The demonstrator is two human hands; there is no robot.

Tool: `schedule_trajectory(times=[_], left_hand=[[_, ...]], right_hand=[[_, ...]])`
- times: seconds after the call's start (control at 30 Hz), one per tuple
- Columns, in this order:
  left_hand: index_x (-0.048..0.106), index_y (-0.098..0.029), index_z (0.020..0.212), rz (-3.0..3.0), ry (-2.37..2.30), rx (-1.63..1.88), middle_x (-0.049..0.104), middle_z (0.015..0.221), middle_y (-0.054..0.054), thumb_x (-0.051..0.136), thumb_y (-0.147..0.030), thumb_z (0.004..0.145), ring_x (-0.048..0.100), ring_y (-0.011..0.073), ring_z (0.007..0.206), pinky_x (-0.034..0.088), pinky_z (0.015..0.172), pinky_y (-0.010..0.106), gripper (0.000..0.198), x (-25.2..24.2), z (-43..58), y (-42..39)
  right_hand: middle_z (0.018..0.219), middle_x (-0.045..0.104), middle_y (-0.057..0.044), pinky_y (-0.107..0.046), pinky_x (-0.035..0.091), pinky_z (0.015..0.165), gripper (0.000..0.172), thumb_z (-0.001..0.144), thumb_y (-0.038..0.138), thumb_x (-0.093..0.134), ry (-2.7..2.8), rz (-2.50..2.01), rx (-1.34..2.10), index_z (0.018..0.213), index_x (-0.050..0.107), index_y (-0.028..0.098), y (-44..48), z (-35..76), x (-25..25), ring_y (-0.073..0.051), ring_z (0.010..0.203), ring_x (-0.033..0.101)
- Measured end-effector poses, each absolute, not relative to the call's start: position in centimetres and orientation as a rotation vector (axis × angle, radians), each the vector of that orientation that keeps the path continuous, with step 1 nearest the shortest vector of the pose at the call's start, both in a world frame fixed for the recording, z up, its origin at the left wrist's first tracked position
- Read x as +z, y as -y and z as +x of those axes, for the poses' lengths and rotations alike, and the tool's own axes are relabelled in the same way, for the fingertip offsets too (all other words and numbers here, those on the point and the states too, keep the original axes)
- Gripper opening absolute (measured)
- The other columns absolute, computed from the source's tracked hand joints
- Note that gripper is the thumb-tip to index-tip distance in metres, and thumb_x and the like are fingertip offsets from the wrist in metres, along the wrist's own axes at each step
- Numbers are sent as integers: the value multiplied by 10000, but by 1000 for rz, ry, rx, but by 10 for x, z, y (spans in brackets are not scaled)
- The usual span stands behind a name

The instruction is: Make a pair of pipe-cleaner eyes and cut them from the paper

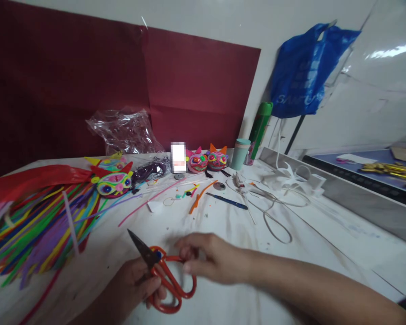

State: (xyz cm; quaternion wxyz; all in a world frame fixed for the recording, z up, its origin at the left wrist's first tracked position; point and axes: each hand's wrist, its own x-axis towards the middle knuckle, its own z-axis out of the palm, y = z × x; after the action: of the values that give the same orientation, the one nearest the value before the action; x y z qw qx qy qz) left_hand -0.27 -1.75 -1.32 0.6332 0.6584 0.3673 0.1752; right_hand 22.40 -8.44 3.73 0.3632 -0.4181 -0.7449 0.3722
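A pair of scissors (167,277) with orange handles and dark blades is held up over the near part of the table, its tip pointing up and to the left. My left hand (137,280) is closed around it near the pivot and one handle. At the other handle loop, my right hand (213,257) has its fingers curled, with thumb and fingertips pinching the orange grip. Beyond the hands lie an orange strip (200,198) and a blue craft knife (227,201). A small white piece (154,206) rests left of them.
Colourful strips (47,230) spread across the left side beside a decorated animal head (113,184). Two similar heads (217,159) stand at the back near a pale green container (240,153). White cables (274,212) trail on the right. A blue bag (301,72) hangs above.
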Motion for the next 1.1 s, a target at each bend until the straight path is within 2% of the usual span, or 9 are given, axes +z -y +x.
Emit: schedule_trajectory(times=[0.1,0.2,0.3,0.4,0.53,0.63,0.83,0.93,1.1], left_hand=[[605,-168,604,1541,-820,393,633,525,28,660,-436,635,556,158,479,431,485,261,275,-14,-3,18],[637,-190,609,1585,-800,397,666,607,29,672,-399,620,601,203,589,484,582,302,212,-14,-3,19],[689,-216,748,1628,-764,447,702,757,35,695,-373,610,621,236,732,498,705,319,209,-15,-6,19],[700,-225,814,1695,-825,452,698,742,28,677,-379,653,609,204,686,489,662,269,224,-17,-8,16],[679,-231,660,1840,-962,518,650,603,0,624,-383,699,570,165,587,454,570,217,166,-14,-8,15],[661,-233,620,1907,-990,552,629,570,-9,600,-400,704,559,159,565,437,548,209,197,-7,-4,18],[605,-226,551,1913,-1078,617,582,534,-16,562,-437,702,532,155,543,419,535,209,263,8,1,22],[583,-223,526,1943,-1075,557,555,506,-18,544,-478,692,528,154,530,421,526,208,306,6,2,20],[585,-228,566,1998,-1110,648,563,533,-30,469,-471,741,517,139,538,422,536,200,321,-2,5,23]], right_hand=[[736,530,-8,-199,409,565,360,870,485,512,1863,-896,1182,961,603,148,93,202,21,-103,632,454],[665,500,1,-202,398,526,457,883,579,418,1709,-901,1269,842,575,152,91,200,9,-92,565,445],[580,465,27,-192,364,452,476,845,631,439,1615,-1010,1281,752,526,173,91,210,9,-81,486,426],[592,486,27,-196,369,453,473,840,619,458,1620,-1095,1221,814,575,161,91,234,16,-78,485,417],[591,510,19,-207,370,445,469,868,554,424,1486,-1449,824,978,610,137,82,292,25,-91,479,421],[543,500,18,-220,376,436,368,871,452,423,1391,-1774,482,910,611,138,75,342,28,-111,458,448],[509,529,13,-213,382,408,326,861,402,443,1537,-1886,592,863,631,135,100,384,26,-114,423,469],[577,587,-4,-199,411,452,341,893,385,412,1767,-1887,648,903,646,137,110,378,19,-108,476,504],[690,654,-17,-198,414,531,297,887,388,469,1896,-1961,489,871,668,169,98,370,6,-112,561,540]])
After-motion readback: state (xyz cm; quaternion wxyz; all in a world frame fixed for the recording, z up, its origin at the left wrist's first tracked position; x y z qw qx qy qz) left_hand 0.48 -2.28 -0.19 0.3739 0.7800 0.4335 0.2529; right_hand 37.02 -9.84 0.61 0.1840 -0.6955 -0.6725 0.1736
